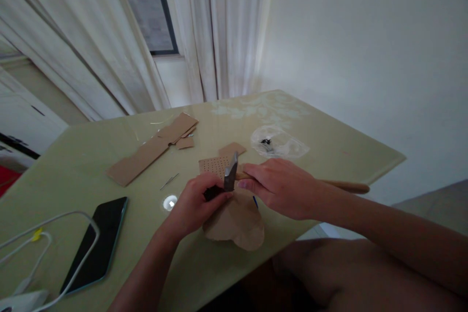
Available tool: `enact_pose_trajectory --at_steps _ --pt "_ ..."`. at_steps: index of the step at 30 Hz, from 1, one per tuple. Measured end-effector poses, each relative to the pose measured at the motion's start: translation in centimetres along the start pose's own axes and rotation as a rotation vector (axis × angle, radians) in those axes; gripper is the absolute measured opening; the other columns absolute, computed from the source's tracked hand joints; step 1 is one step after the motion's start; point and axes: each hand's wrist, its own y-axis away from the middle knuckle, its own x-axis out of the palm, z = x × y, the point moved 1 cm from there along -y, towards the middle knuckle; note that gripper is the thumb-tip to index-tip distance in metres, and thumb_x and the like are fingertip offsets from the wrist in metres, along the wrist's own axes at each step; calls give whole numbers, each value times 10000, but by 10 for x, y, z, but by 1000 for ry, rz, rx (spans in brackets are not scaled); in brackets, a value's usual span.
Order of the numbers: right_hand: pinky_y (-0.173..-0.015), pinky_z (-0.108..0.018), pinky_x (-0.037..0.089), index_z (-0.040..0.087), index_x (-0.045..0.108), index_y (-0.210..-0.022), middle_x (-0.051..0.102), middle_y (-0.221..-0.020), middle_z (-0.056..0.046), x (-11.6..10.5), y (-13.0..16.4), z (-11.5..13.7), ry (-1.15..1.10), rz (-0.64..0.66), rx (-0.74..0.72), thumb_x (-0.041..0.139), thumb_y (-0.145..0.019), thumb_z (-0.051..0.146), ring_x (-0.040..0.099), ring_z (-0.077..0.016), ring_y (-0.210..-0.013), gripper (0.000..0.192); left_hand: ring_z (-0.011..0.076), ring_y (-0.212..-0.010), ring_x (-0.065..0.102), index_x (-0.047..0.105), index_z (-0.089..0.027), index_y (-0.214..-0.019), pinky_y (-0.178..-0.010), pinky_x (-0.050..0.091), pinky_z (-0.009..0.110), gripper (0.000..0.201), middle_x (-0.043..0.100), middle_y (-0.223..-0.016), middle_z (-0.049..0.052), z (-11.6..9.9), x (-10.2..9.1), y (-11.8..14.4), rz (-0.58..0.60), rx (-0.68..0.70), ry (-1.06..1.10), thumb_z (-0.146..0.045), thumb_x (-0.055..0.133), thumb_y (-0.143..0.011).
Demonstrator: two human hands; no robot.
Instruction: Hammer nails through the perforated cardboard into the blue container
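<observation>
The fingers of the left hand (193,202) are curled shut round something small and dark, pinched at the tips just left of centre in the frame; what it is cannot be made out. Touching those fingertips is the metal head of a hammer (231,171), which stands almost upright between the two hands. The right hand (283,187) is closed round the hammer's wooden handle close up to the head, and the rest of the handle runs out behind the wrist toward the right of the frame.

Under both hands lies a rounded piece of brown cardboard (237,222), near the table's lower edge. Just above it sits a perforated card (215,165) dotted with rows of small holes.

The risk sits at the fingertips — the steel head is right against them, so a blow landing slightly off would probably strike skin rather than the dark piece. The short grip likely gives little swing but also little margin. The cardboard could slide on the smooth green table (329,156) if pressed sideways.

Farther out, cardboard strips (153,148) lie toward the upper left of the tabletop, a clear plastic bag (280,142) holding something dark lies upper right, and a phone (97,243) with white cables (54,234) lies at lower left.
</observation>
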Motion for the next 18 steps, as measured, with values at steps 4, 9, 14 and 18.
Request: enact_pose_trajectory --at_steps 4,9,14,18 --pt "-667 -349 264 193 687 -993 742 -818 -60 -1 0 0 2 -22 30 493 -1160 446 656 -222 -745 360 199 -851 694 789 -228 -1032 -771 517 316 174 791 -971 33 -1 1 0 13 -19 -23 -392 773 -977" --pt "-680 -359 290 184 705 -1007 787 -868 -84 2 1 1 5 -1 -5 507 -1158 410 678 -227 -770 336 211 -871 675 749 -236 -1118 -797 525 328 318 772 -995 23 -6 4 -1 -6 -5 -37 -396 885 -879" --pt "-672 -352 280 190 692 -987 766 -836 -65 1 1 0 20 -29 -9 508 -1159 429 669 -223 -759 347 246 -980 689 722 -240 -1186 -876 546 367 424 765 -1118 52 -7 4 0 3 15 -38 -437 905 -859" --pt "-662 -346 276 189 692 -999 763 -835 -58 5 -1 -1 5 -32 -17 499 -1159 441 661 -218 -748 355 264 -1017 698 723 -239 -1178 -905 549 390 437 765 -1155 66 -8 3 0 16 14 -48 -475 903 -857"
